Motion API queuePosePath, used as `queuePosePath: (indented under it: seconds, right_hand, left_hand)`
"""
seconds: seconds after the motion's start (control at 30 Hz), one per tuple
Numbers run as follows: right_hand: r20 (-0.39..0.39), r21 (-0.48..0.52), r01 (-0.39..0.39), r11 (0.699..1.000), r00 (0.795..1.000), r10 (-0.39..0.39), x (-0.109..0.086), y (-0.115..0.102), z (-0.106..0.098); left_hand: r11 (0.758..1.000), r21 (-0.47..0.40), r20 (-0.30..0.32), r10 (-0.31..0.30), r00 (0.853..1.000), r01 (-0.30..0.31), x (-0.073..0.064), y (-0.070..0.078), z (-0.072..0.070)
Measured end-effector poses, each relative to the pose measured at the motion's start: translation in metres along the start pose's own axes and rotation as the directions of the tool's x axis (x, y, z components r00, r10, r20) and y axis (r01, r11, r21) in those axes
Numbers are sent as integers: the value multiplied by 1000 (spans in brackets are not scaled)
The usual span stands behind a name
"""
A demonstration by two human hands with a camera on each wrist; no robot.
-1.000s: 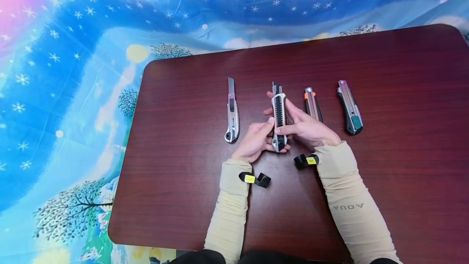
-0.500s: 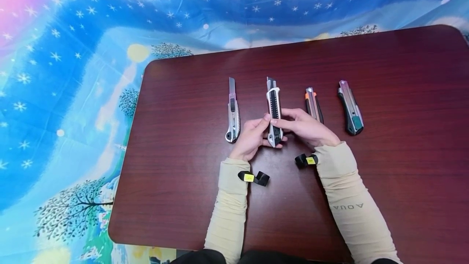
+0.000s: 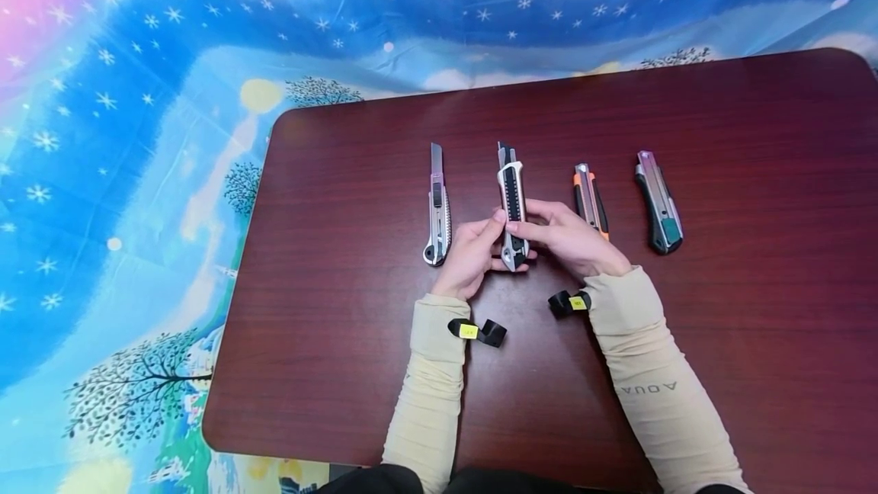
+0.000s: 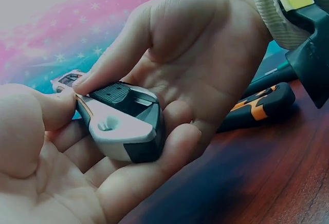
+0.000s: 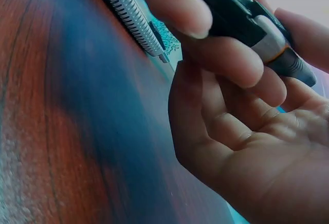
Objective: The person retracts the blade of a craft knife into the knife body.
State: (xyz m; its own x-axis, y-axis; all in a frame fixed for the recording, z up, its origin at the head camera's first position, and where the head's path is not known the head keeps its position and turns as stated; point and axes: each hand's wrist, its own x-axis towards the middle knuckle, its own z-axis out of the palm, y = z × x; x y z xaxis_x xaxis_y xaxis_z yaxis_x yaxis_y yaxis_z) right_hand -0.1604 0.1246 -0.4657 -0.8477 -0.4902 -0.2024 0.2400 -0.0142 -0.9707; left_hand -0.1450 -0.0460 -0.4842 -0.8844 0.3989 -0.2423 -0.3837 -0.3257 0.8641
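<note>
A silver-and-black utility knife (image 3: 513,193) is held above the table between both hands, its blade end pointing away from me. The left hand (image 3: 468,254) grips its lower half from the left, thumb on the edge and fingers underneath. From the other side the right hand (image 3: 569,238) pinches the handle, its thumb close to the left thumb. The left wrist view shows the butt end of the knife (image 4: 123,126) lying across the left fingers (image 4: 141,183). The knife's dark underside (image 5: 231,13) shows in the right wrist view.
A silver utility knife (image 3: 437,212) with its blade out lies left of the hands. To the right are an orange-and-black utility knife (image 3: 588,200), partly behind the right hand, and a green-and-black one (image 3: 660,208). All lie on the dark red wooden table (image 3: 329,250).
The held knife has shifted slightly left and away from me. The right fingers, which reached behind its upper part, have drawn back lower on the handle. The other knives stay where they lay.
</note>
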Motion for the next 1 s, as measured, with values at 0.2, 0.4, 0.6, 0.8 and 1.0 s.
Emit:
queuePosePath:
  seconds: [0.2, 0.4, 0.6, 0.8, 1.0]
  right_hand:
    - [-12, 19, -1, 1000, 1000, 2, 0, 0, 0]
    - [-12, 2, -4, 1000, 1000, 4, 0, 0, 1]
    - [-7, -16, 0, 1000, 1000, -1, 0, 1, 2]
    - [10, -17, -9, 1000, 1000, 9, 2, 1, 5]
    - [9, -92, -17, 996, 1000, 17, 3, 1, 6]
  left_hand:
    - [1000, 12, 3, 4, 1000, -4, 0, 0, 1]
    - [1000, 12, -8, 13, 1000, -13, -1, -1, 1]
    - [1000, 12, -19, 22, 1000, -22, -1, -1, 0]
    - [1000, 2, -42, 28, 999, -28, 0, -3, -1]
    - [1000, 9, -74, 7, 997, -7, 2, -3, 0]
